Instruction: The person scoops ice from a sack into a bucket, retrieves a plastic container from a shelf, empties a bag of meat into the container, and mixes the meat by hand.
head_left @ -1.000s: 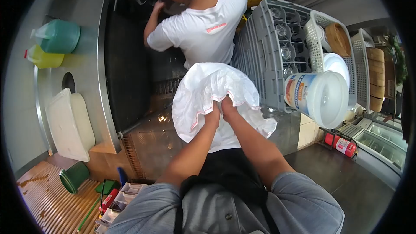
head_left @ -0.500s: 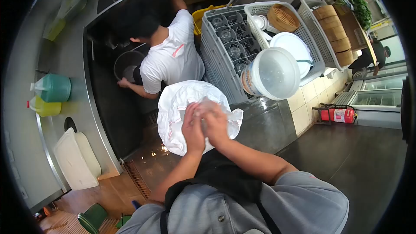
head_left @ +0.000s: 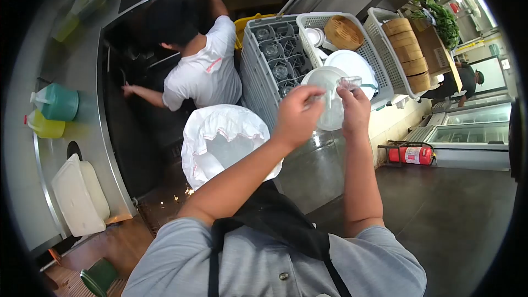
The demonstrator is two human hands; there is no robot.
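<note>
My right hand (head_left: 356, 109) is raised over the round white tub (head_left: 331, 115), its fingers closed on a small clear, glass-like piece (head_left: 350, 81). Whether that piece is glass or plastic I cannot tell. Just to its left, my left hand (head_left: 298, 114) has its fingers curled together, and a blurred glint shows at the fingertips. What it holds, if anything, is not clear. Below and left of my hands, a container lined with a white bag (head_left: 201, 126) stands with its mouth wide, partly behind my left forearm.
A grey rack of glasses (head_left: 270, 49) and white baskets (head_left: 379, 33) with bamboo steamers (head_left: 406, 49) stand ahead. A co-worker in a white shirt (head_left: 206, 77) leans over the dark sink. Jugs (head_left: 59, 102) sit on the left counter. A red fire extinguisher (head_left: 412, 155) is at right.
My hands were together over the white bag; they have moved right and apart, now over the tub. The co-worker's lower arm has shifted left, and the pan by it no longer shows.
</note>
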